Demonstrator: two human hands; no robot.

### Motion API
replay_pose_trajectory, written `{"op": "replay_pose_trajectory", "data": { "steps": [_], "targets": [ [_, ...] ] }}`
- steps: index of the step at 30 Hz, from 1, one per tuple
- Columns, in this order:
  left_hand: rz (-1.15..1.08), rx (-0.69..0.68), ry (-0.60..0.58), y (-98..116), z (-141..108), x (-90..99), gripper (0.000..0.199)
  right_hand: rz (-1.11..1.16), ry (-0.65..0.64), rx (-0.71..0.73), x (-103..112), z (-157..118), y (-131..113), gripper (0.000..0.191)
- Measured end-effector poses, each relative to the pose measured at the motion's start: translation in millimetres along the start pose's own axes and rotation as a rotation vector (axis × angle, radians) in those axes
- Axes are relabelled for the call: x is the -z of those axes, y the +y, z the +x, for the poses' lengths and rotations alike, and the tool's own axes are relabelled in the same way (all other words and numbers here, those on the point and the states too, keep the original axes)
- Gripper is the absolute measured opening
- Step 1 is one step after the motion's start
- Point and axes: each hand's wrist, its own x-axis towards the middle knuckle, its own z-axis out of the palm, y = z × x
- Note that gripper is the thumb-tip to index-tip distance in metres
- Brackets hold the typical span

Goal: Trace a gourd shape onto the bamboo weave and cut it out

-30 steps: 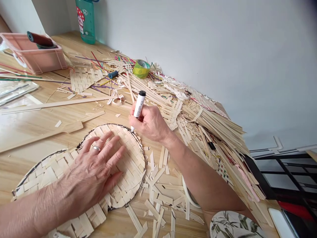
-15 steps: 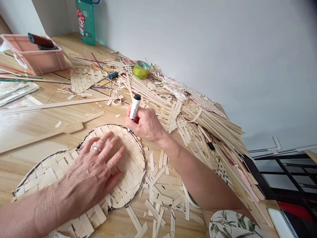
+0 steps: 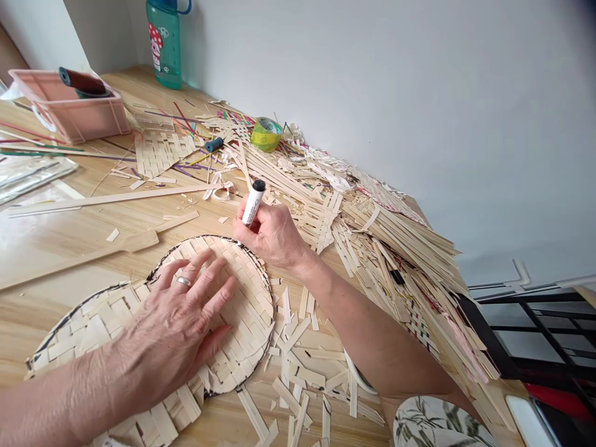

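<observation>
The table (image 3: pixel 212 214) runs out of view at the left and bottom. The left hand and forearm cover the middle of the weave (image 3: pixel 246 304), so whether its round part and its left part are one piece cannot be told; its lower end is cut off. The right forearm partly hides a white-rimmed thing (image 3: pixel 362 377), too covered to name. The bottle (image 3: pixel 165 53) is cut off at the top.

The weave lies flat on the table under the left hand (image 3: pixel 186 316), its round part reaching out beyond the fingertips. The marker (image 3: pixel 252 205) is at its black far edge, leaning, cap-like black end up; whether the tip touches is unclear.

The left hand is spread, palm down on the weave, a ring (image 3: pixel 184 281) on one finger. The right hand (image 3: pixel 274 233) is closed, pinching the marker between thumb and fingers.
</observation>
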Motion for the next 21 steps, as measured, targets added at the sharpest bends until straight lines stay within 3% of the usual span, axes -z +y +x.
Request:
{"op": "replay_pose_trajectory", "data": {
  "steps": [21],
  "targets": [
    [-0.004,0.016,-0.007,1,0,-1.0,0.035,0.003,0.032,0.023,-11,4,1,0.018]
  ]
}}
